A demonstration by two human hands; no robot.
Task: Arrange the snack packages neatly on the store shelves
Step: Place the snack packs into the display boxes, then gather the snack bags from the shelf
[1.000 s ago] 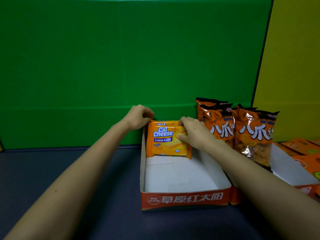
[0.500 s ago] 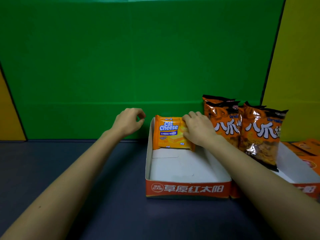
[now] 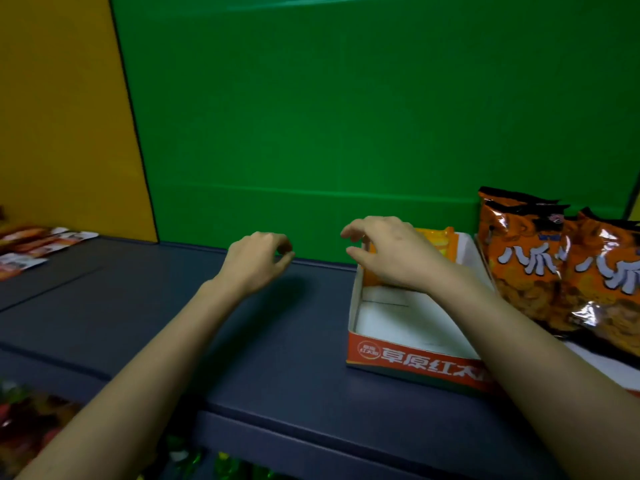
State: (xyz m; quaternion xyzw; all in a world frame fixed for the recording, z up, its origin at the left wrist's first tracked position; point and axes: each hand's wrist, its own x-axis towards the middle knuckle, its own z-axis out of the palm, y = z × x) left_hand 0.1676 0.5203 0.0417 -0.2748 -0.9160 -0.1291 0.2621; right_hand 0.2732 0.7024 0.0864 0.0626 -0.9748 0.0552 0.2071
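Note:
An orange Cal Cheese wafer pack point(image 3: 440, 242) stands upright at the back of a white cardboard tray point(image 3: 412, 364) with an orange front, on the dark blue shelf point(image 3: 284, 358). My right hand point(image 3: 393, 259) hovers just in front of the pack with relaxed, slightly bent fingers and hides most of it; I see no grip on it. My left hand point(image 3: 258, 261) hangs over the bare shelf left of the tray, fingers loosely curled, holding nothing.
Orange chip bags point(image 3: 519, 268) stand upright right of the tray, a second one point(image 3: 609, 289) beside them. Flat red and white packets point(image 3: 38, 244) lie at the far left of the shelf. Coloured packages point(image 3: 31, 431) sit on the shelf below. A green back wall stands behind.
My right hand has let go of the wafer pack and drawn back slightly. My left hand moved left, away from the tray. The view swung left, so the tray now sits at the right.

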